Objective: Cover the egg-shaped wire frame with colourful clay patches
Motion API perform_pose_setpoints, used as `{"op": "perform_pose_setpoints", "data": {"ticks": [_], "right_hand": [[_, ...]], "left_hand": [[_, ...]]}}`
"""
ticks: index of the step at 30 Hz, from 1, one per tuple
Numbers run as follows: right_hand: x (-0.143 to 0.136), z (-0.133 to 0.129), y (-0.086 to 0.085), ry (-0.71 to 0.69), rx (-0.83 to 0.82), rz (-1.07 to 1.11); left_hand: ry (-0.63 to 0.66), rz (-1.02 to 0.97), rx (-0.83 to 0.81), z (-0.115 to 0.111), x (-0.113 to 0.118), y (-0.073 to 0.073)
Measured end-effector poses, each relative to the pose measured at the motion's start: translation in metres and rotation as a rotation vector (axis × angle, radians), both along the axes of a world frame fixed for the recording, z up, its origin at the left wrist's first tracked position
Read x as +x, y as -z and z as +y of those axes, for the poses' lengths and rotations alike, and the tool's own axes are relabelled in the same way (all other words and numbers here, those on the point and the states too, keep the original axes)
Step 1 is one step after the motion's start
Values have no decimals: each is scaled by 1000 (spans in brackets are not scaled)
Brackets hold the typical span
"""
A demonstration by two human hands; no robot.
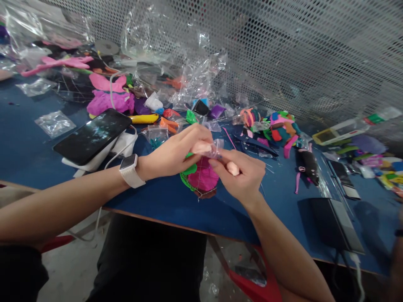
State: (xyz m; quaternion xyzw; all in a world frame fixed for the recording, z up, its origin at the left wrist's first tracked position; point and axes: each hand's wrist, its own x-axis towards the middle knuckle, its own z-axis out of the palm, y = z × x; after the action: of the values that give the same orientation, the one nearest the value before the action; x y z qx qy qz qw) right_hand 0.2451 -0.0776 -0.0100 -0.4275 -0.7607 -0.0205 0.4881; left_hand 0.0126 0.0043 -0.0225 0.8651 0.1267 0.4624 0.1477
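Observation:
My left hand (179,152), closed, has a pale peach lump of modelling clay (202,148) at its fingertips. Against that lump is a small clear plastic bag (217,145), which the fingers of my right hand (245,174) touch. A second peach clay piece (233,168) is tucked in the curled right hand. Beneath both hands lies a magenta clay shape (204,176) with a green clay edge (185,180) and thin wire or thread across it. My hands partly hide it.
A phone (92,136) lies at left by a yellow-handled cutter (145,119). Behind stand a pink clay figure (110,98), crumpled plastic wrappers (201,79) and a metal mesh panel (299,54). Rightward are dark blue pliers (256,143), a colourful clay turtle (281,126) and a black box (335,224).

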Motion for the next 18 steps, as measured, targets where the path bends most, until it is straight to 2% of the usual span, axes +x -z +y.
{"op": "perform_pose_setpoints", "data": {"ticks": [3, 7, 11, 13, 18], "right_hand": [[-4, -1, -7, 20, 3, 112], [-2, -1, -13, -52, -206, 315], [5, 7, -10, -154, -392, 483], [11, 15, -5, -109, -409, 548], [34, 43, 6, 155, -350, 677]], "left_hand": [[36, 38, 50, -1, 1, -1], [-117, 76, -30, -1, 1, -3], [-227, 105, -48, 1, 0, -4], [-254, 121, -77, 2, -1, -4], [-307, 160, -140, 4, -3, -6]]}}
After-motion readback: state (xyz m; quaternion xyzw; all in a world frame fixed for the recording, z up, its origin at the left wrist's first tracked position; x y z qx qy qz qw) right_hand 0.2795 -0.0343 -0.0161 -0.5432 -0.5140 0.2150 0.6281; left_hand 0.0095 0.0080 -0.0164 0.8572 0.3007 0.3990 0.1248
